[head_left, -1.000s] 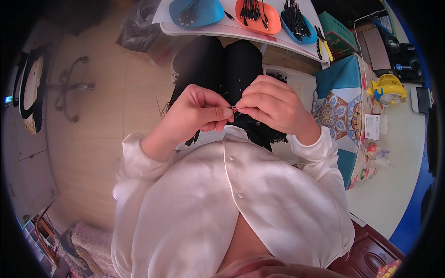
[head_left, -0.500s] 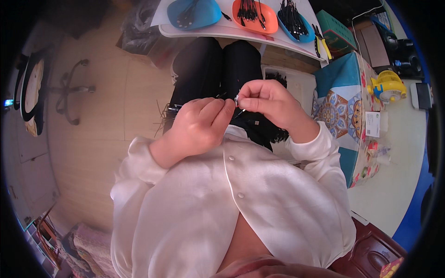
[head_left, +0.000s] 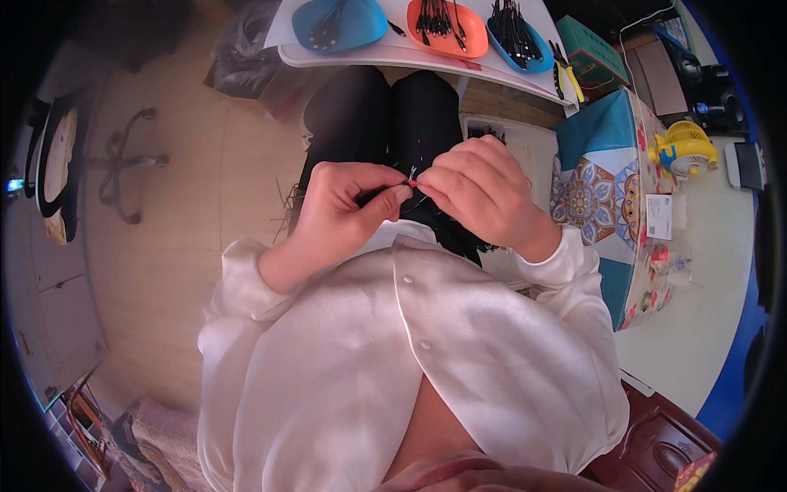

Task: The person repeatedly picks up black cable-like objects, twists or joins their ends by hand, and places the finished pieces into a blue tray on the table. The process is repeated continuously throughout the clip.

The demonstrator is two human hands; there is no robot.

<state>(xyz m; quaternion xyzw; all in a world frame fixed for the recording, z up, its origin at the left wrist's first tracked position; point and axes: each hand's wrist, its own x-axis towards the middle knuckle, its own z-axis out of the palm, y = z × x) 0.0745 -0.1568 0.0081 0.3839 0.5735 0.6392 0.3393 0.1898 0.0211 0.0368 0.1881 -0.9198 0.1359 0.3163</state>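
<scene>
Above my dark-trousered lap, my left hand [head_left: 348, 205] pinches a thin black cable between thumb and forefinger. Its thin wire ends [head_left: 412, 180], red and pale, poke out at the fingertips. From the other side my right hand [head_left: 485, 193] closes its fingertips on these wires, so both hands almost meet. What exactly lies under the right fingers is hidden. More black cables [head_left: 459, 234] lie across my lap, partly covered by the hands.
Ahead, a white table [head_left: 393, 56] carries a blue tray [head_left: 361, 37], an orange tray [head_left: 422, 47] and another blue tray [head_left: 541, 61], all with black cables. Yellow-handled pliers [head_left: 571, 78] lie at its right. A white tub [head_left: 533, 139], patterned box [head_left: 597, 197] and yellow fan [head_left: 687, 150] stand rightward.
My left hand has turned so that its thumb and the pinched cable show. The right hand has rolled over, its knuckles now upward. Red wire shows between the fingertips.
</scene>
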